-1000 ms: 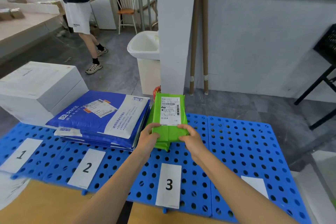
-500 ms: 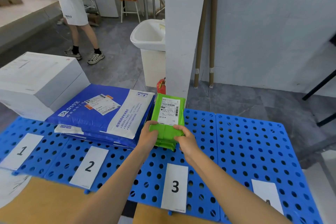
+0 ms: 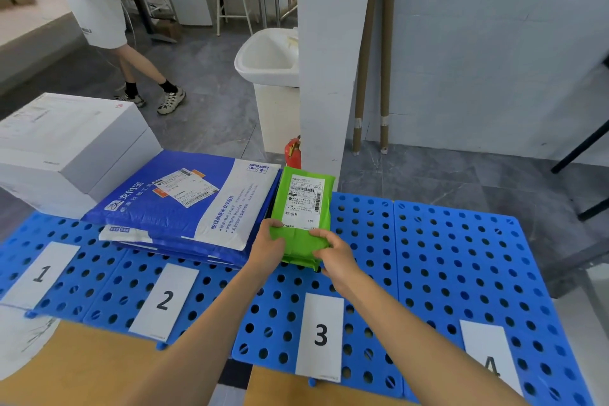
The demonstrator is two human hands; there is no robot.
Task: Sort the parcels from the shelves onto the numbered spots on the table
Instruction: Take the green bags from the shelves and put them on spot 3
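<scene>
A green parcel (image 3: 303, 204) with a white shipping label lies on the blue perforated table (image 3: 454, 260), behind the white card marked 3 (image 3: 321, 336). My left hand (image 3: 268, 247) grips its near left corner and my right hand (image 3: 333, 252) grips its near right corner. A stack of blue and white mailers (image 3: 184, 204) lies behind card 2 (image 3: 164, 300), touching the green parcel's left side. White boxes (image 3: 69, 148) stand behind card 1 (image 3: 41, 273). Card 4 (image 3: 491, 359) sits at the right with only bare blue surface behind it.
A person in white shorts (image 3: 99, 6) walks across the floor at the back left. Beyond the table stand a white pillar (image 3: 329, 52), a white bin (image 3: 270, 82), a red extinguisher (image 3: 293, 151) and two cardboard tubes (image 3: 375, 52). A tan surface (image 3: 85, 369) lies below the table's front edge.
The green parcel has come down onto the table behind card 3, both hands still holding its near end. The person at the back has stepped further left.
</scene>
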